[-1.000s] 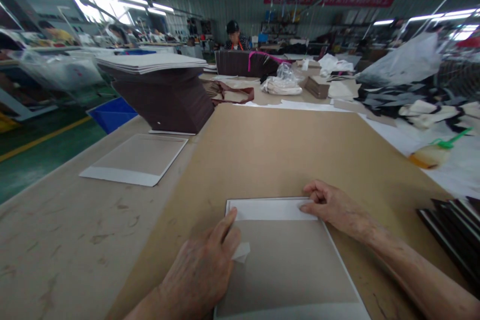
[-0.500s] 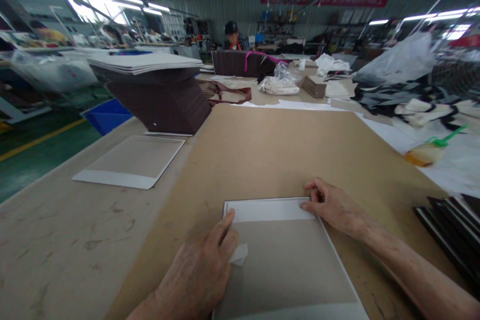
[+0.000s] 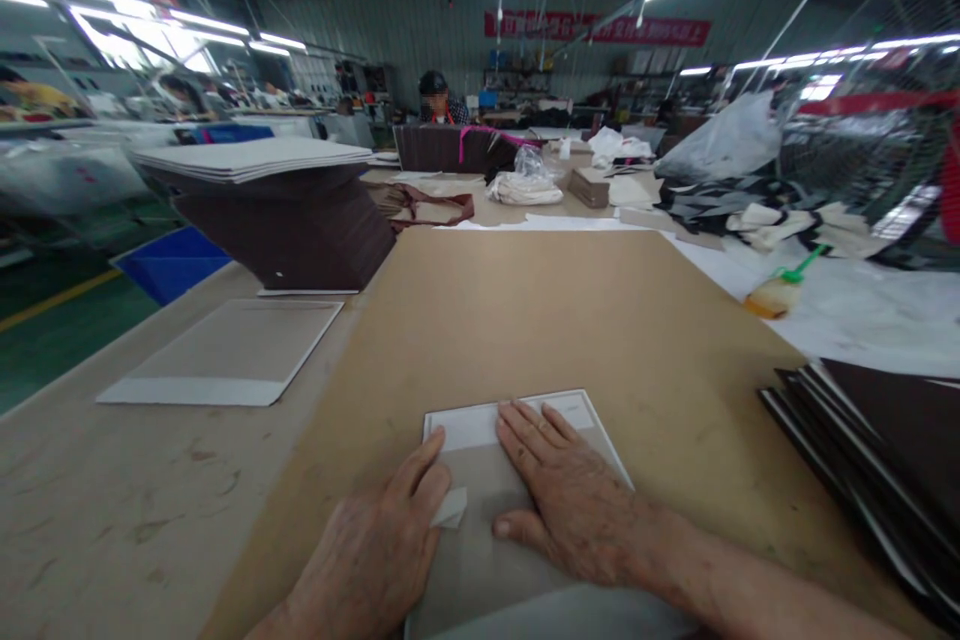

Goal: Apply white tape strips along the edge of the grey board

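Note:
A flat beige panel [image 3: 480,560] with white borders lies in front of me on the brown board. My left hand [image 3: 375,540] rests at its left edge, index finger stretched to the far left corner and the other fingers curled. A small pale flat piece [image 3: 452,508] sticks out from under those curled fingers; its exact kind is hidden. My right hand [image 3: 566,490] lies flat on the panel, fingers spread, their tips on the white strip [image 3: 469,430] along the far edge. The near end of the panel runs out of view.
A similar panel [image 3: 225,350] lies to the left, before a tall dark stack [image 3: 300,230]. Dark sheets [image 3: 885,460] are piled at right. A bottle with green spout [image 3: 776,295] lies beyond them. A person [image 3: 435,100] sits at the far end.
My right hand has left the panel's far right corner and moved left, going from a pinch to lying flat on it. The left hand keeps its place on the panel. The view has shifted right.

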The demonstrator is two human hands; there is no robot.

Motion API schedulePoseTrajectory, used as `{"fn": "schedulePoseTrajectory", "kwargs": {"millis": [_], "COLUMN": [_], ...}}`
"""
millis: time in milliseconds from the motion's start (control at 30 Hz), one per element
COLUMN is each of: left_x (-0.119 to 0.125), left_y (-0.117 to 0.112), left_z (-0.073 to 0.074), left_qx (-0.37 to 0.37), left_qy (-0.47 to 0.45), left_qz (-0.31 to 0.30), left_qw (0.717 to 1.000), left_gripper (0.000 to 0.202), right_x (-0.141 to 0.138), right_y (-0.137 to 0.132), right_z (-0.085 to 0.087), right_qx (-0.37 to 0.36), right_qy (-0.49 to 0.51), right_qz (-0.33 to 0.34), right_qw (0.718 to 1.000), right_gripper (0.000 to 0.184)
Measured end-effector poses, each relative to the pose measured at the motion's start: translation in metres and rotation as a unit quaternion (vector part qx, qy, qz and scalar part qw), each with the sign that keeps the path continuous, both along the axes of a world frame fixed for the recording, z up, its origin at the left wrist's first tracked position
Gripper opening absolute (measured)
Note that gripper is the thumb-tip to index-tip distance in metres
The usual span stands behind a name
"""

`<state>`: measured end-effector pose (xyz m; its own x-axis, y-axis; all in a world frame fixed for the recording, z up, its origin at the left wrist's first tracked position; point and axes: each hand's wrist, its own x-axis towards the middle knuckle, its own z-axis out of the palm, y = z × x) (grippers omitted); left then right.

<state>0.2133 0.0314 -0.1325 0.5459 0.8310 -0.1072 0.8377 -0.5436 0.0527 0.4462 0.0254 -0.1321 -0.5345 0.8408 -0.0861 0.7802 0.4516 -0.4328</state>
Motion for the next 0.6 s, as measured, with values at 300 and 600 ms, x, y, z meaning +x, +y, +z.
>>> {"fn": "schedulePoseTrajectory", "kwargs": {"millis": [300,600], "left_x": [0.002,0.002], "left_y": [-0.002,-0.004], "left_z": [0.002,0.001], "left_qx": [-0.001,0.017], "left_qy": [0.016,0.004], "left_qz": [0.013,0.015], "left_qw": [1.0,1.0], "left_gripper": [0.04,0.04], "right_x": [0.053,0.088], "right_y": [-0.002,0.016], "right_z": [-0.019,-0.014], "right_qx": [0.041,0.093], "right_qy": [-0.081,0.094], "right_qz": [-0.164,-0.229], "right_qw": [0.982,0.964], "right_gripper": [0.08,0.031]}}
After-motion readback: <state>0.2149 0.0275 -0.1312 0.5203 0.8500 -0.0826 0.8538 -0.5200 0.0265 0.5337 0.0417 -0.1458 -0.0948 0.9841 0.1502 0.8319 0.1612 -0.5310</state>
